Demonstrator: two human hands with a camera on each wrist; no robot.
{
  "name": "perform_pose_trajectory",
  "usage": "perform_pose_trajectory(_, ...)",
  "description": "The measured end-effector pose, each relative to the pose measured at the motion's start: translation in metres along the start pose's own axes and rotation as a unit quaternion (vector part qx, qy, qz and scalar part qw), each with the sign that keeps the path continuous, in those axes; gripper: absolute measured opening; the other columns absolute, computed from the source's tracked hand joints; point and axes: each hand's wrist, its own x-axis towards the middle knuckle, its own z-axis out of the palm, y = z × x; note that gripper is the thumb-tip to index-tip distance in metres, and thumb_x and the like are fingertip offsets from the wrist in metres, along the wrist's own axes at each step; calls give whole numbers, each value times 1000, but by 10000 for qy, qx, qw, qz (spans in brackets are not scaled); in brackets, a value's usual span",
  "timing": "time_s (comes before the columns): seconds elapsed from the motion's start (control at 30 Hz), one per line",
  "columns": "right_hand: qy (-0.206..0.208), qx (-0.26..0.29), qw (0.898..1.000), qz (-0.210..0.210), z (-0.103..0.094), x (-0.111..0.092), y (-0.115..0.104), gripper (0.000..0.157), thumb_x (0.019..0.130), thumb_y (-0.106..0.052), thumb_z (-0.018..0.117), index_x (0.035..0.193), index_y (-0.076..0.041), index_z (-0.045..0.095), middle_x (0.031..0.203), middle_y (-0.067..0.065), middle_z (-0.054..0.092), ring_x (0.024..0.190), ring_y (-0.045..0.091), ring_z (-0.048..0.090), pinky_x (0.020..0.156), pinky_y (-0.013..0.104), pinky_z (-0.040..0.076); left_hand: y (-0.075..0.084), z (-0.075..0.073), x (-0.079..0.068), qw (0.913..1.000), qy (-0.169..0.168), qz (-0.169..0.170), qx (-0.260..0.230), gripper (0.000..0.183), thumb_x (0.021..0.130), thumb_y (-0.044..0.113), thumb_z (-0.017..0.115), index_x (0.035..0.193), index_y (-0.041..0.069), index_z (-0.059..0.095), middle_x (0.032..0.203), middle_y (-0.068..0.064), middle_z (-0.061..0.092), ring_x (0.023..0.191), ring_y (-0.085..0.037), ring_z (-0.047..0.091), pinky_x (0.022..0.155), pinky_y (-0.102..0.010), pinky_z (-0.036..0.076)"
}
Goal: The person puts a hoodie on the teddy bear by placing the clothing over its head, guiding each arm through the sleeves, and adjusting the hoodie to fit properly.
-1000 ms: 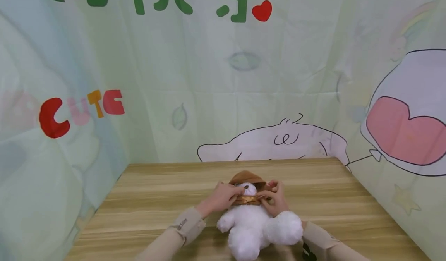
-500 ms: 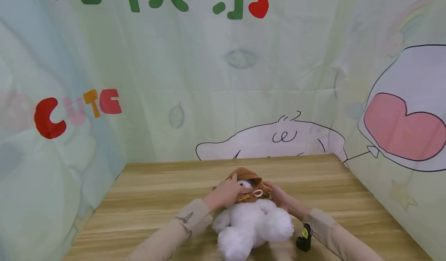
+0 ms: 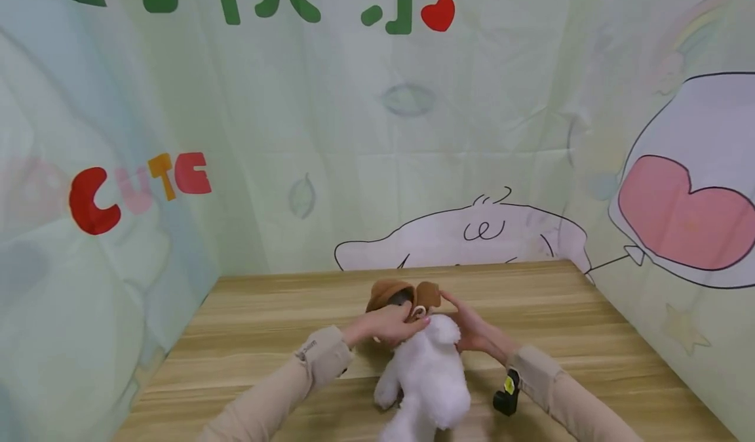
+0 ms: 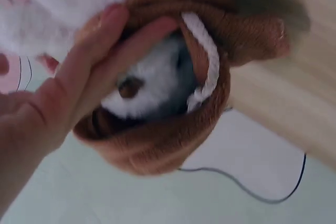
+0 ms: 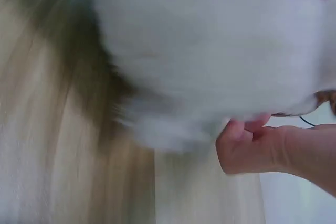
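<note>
A white fluffy plush toy (image 3: 433, 376) lies turned partly onto its side on the wooden table. Its head is inside a brown hood (image 3: 386, 292) with a white braided cord (image 4: 206, 51); a brown flap (image 3: 428, 294) sticks out beside it. My left hand (image 3: 386, 324) grips the toy at the head and neck, its fingers lying across the face. A dark nose or eye (image 4: 130, 87) shows beneath them in the left wrist view. At the toy's other side, my right hand (image 3: 474, 327) holds its back, one finger reaching up to the flap. The right wrist view is blurred.
The wooden table (image 3: 265, 337) reaches back to a printed curtain (image 3: 283, 101) with cartoon drawings and lettering. A small black device with a yellow label (image 3: 507, 393) hangs at the right sleeve cuff.
The toy has rolled from facing up towards its left-hand side, its hooded head shifting left. The right hand has moved from the front of the neck round to the toy's right side.
</note>
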Motion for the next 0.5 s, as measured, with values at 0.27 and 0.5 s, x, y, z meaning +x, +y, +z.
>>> perform_pose_trajectory(0.27, -5, -913, 9941, -587, -10, -11, -25, 72, 91, -56, 15, 143, -7, 10, 144, 21, 14, 126, 34, 28, 99, 45, 30, -13, 13, 14, 8942, 572, -153, -4438, 87, 86, 61, 33, 140, -2, 7, 136, -19, 33, 107, -21, 52, 86, -33, 46)
perform_pose_trajectory(0.5, 617, -3299, 9326, -1326, 8, -15, -60, 49, 93, -45, 35, 134, -20, 40, 139, 10, 30, 91, 22, 46, 70, 32, 42, -46, 25, 35, 7937, -173, 241, -6076, 77, 85, 66, 16, 133, 7, 24, 111, 1, 46, 97, -7, 49, 81, -22, 42)
